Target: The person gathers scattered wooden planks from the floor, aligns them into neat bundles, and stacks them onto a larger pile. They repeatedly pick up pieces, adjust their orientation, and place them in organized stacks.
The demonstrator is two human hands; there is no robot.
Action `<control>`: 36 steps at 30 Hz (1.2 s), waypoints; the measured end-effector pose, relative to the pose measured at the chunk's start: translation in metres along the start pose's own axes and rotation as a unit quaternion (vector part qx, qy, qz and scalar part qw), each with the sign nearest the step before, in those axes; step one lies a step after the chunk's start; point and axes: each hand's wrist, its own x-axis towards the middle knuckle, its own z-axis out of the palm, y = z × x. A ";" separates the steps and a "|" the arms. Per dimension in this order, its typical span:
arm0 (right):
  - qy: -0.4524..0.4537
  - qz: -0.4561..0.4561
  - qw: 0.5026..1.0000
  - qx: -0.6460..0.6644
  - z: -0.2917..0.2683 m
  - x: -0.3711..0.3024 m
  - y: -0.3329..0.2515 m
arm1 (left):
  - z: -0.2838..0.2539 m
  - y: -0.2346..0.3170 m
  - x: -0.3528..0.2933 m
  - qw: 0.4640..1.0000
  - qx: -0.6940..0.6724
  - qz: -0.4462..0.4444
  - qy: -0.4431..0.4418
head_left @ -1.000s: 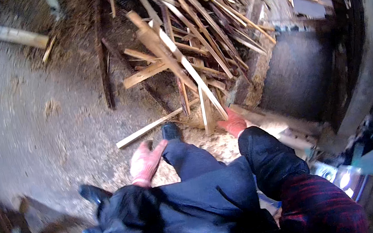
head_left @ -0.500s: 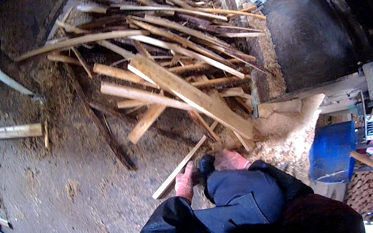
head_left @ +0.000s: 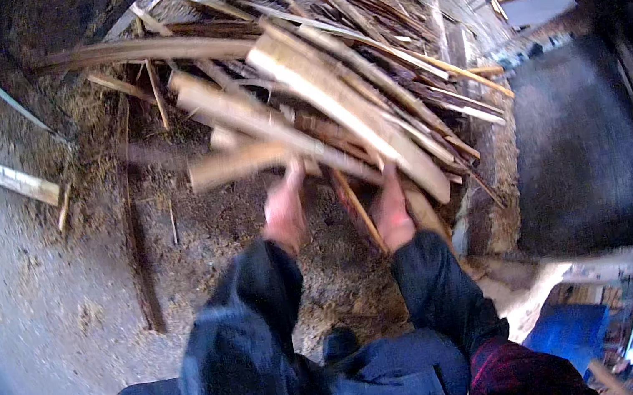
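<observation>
My left hand [head_left: 285, 210] reaches forward to the near side of a heap of wooden offcuts, beside the end of a short pale board [head_left: 235, 165]. Its fingertips come up against the wood, and motion smears them. To its right, my right hand [head_left: 392, 208] touches the near edge of a wide pale plank [head_left: 337, 96] lying slantwise on top of the heap. Its fingers are blurred and partly lost against the plank. A long narrower board [head_left: 262, 127] lies between the two hands. Below, a thin brown stick [head_left: 359, 211] leans near my right wrist.
A large dark panel [head_left: 574, 144] stands at the right, with sawdust along its edge. A blue container [head_left: 573, 330] sits at the lower right. On the dusty floor at the left lies a loose pale slat [head_left: 17, 180]. A dark strip [head_left: 135, 238] lies left of the heap.
Both hands have moved forward from near my legs to the heap and spread apart. The pale strip beside my left hand no longer shows there. The view has shifted and turned.
</observation>
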 end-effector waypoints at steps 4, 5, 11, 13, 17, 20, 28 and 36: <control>0.124 0.056 0.990 0.048 0.046 0.076 -0.049 | 0.027 0.122 0.080 0.959 0.147 0.229 -0.085; 0.099 0.068 0.991 0.064 0.039 0.101 -0.057 | 0.018 0.147 0.070 0.946 0.200 0.244 -0.081; -0.016 -0.012 0.992 -0.121 0.004 0.144 -0.106 | -0.116 0.147 -0.061 0.886 0.430 0.133 0.111; 0.010 -0.058 0.963 -0.265 -0.026 0.148 -0.099 | -0.178 0.133 -0.095 0.880 0.442 0.060 0.162; 0.088 -0.083 0.877 -0.464 -0.080 0.061 -0.073 | -0.242 0.128 -0.157 0.929 0.329 -0.069 0.156; 0.008 -0.119 0.690 -0.714 -0.087 -0.013 0.004 | -0.267 0.134 -0.159 0.915 0.363 -0.063 0.167; -0.199 -0.185 0.358 -0.893 -0.067 -0.100 0.133 | -0.241 0.132 -0.197 0.799 0.600 -0.022 0.013; -0.088 -0.172 0.443 -0.875 -0.026 -0.084 0.084 | -0.374 0.199 -0.329 0.739 0.652 0.012 0.166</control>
